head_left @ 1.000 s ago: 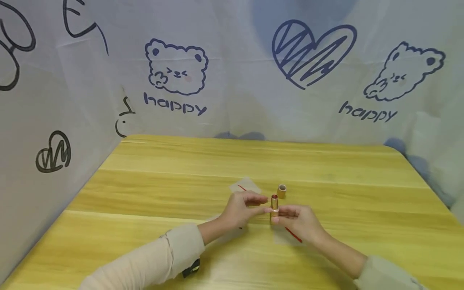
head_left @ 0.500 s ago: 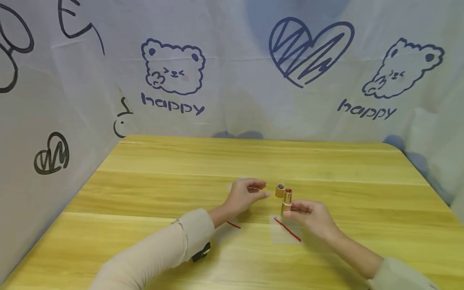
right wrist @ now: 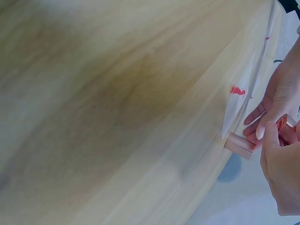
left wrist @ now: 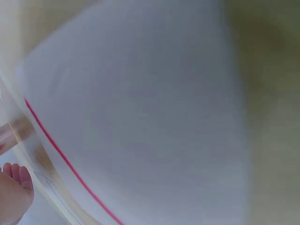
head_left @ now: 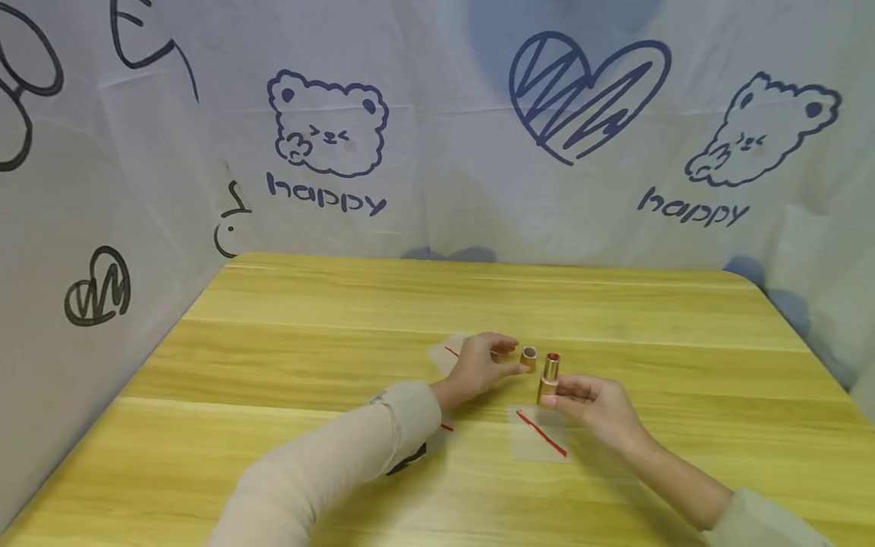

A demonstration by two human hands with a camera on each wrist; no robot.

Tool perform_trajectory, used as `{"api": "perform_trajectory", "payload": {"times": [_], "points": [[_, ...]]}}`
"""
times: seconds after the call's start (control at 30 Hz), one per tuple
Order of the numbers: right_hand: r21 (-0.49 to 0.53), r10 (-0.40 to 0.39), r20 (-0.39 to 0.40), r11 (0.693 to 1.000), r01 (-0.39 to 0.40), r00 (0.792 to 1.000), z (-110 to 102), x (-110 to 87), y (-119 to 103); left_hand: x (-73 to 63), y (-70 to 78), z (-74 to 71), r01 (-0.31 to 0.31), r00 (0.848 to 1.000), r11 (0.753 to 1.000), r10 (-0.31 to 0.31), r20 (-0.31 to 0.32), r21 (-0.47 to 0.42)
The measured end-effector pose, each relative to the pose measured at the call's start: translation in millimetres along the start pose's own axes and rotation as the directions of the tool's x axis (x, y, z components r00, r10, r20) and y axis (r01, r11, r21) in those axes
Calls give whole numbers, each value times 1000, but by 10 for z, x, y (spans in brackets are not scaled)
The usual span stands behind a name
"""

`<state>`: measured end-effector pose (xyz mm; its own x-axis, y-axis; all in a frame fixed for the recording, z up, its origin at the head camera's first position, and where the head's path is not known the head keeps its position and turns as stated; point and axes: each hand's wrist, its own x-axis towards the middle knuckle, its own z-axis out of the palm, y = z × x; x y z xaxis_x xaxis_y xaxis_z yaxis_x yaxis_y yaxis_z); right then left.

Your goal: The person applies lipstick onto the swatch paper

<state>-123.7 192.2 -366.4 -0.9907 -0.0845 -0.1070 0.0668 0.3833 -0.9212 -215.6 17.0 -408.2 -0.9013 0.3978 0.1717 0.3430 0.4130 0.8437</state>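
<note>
In the head view my right hand [head_left: 601,406] holds an uncapped lipstick [head_left: 548,387] upright by its lower case, thumb and fingers around it. The red tip barely shows inside the gold tube. Just left of it, the lipstick's gold cap [head_left: 529,358] stands on the table, hollow end up. My left hand [head_left: 481,365] reaches to the cap, its thumb at the cap's lower side and its fingers still spread. In the right wrist view the left hand's fingertips meet the cap [right wrist: 240,146], beside the lipstick [right wrist: 283,123] in the right hand [right wrist: 286,173].
A thin white sheet with a red stroke [head_left: 533,444] lies in front of the lipstick. Another such sheet [head_left: 440,357] lies behind the left hand, and a third is partly hidden by the left forearm. Cloth walls with drawings [head_left: 437,182] enclose the wooden table [head_left: 307,365].
My right hand has moved the lipstick to the right, away from the left hand. The left hand let go of contact with it, drew back, then moved right to the standing cap.
</note>
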Motion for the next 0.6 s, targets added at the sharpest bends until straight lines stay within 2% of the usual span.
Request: {"api": "perform_trajectory", "payload": {"times": [0.13,0.33,0.6], "points": [[16,7,6,1000,-7,1000,-18,-16,-13,40,57,63,24,1000,1000,-24,-7,0],[40,11,12,999,-11,1000,-31,-22,-25,76,62,136,60,998,998,-59,-8,21],[41,25,6,999,-25,1000,-27,-17,-42,88,90,190,82,997,992,-81,-13,92]]}}
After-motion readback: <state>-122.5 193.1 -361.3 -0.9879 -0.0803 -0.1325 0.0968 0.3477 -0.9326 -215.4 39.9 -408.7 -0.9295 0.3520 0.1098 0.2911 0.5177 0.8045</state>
